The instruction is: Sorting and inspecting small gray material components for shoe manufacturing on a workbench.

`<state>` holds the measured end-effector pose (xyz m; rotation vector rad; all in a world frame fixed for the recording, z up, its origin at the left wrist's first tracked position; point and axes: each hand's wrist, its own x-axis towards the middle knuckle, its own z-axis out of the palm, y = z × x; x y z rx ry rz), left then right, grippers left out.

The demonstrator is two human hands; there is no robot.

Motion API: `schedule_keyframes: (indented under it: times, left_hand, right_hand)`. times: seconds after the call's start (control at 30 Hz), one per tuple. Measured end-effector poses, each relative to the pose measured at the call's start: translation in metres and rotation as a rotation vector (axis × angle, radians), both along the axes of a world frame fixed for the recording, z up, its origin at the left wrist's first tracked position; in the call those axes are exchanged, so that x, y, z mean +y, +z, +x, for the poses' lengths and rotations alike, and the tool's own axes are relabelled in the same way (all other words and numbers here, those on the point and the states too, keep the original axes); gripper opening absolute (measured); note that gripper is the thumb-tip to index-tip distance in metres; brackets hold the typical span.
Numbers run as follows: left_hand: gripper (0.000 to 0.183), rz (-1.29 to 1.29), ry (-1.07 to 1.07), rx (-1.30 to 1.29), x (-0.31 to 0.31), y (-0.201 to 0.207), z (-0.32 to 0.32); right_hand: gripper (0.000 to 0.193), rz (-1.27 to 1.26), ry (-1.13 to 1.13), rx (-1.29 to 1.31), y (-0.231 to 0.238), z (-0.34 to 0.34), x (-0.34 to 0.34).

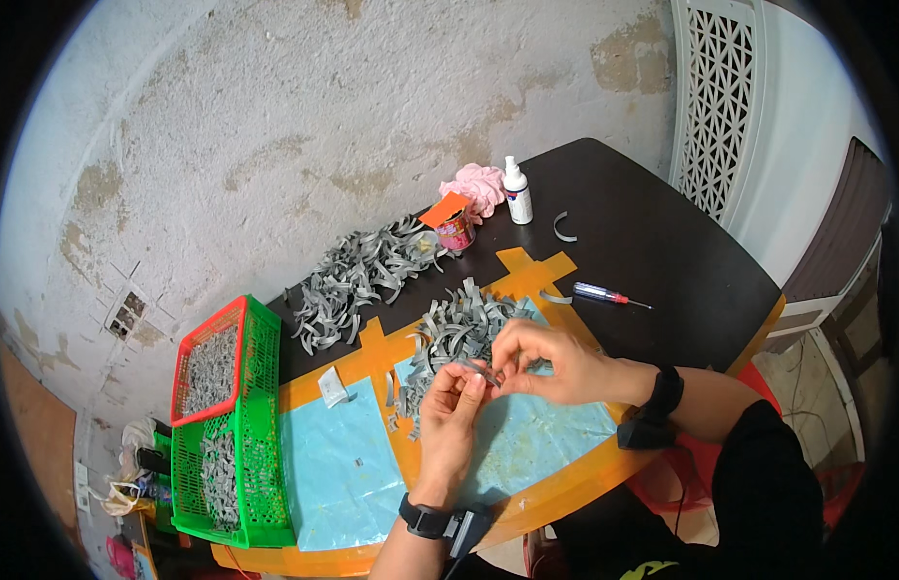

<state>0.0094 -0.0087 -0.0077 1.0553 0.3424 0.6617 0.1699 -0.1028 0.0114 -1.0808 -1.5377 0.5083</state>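
Note:
My left hand (451,418) pinches a grey curved strip (482,373) between thumb and fingers, above the blue sheet. From the right, my right hand (554,363) comes in with its fingers closed at the strip's right end; the fingertips partly hide that end. Just beyond both hands lies a heap of grey curved strips (459,324), spread over the blue sheet (536,435) and its orange tape. A second, larger pile of strips (357,275) rests farther back on the black table.
At left stand a green basket (261,435) and a red-rimmed basket (243,353), both holding small grey pieces. A screwdriver (604,294), white spray bottle (517,193), tin (455,230) and pink cloth (478,186) lie farther back. A white packet (332,387) sits left.

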Motion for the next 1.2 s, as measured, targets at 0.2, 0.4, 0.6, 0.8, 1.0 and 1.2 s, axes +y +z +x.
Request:
schedule_keyframes:
  times: [0.2,0.4,0.6,0.8,1.0,1.2]
  left_hand:
    - [0.018,0.188,-0.122,0.181,-0.001,0.008,0.0]
    - [0.021,0.03,-0.133,0.088,0.0,0.013,-0.001]
    - [0.023,0.084,-0.107,0.123,0.003,0.01,-0.004]
    - [0.02,0.496,-0.015,0.259,0.001,0.018,-0.011]
    - [0.017,0.538,-0.02,0.256,0.002,0.019,-0.011]
    - [0.017,0.759,0.087,0.329,0.002,0.02,-0.012]
  right_hand:
    - [0.009,-0.181,0.125,0.388,-0.011,0.007,0.007]
    - [0.008,-0.148,0.18,0.417,-0.014,0.01,0.008]
    - [0.006,-0.157,0.195,0.349,-0.009,0.009,0.005]
    - [0.003,-0.216,0.235,0.205,0.0,0.013,0.003]
    - [0.004,-0.278,0.32,0.288,-0.001,0.016,0.006]
    - [0.01,-0.253,0.337,0.379,-0.008,0.017,0.007]
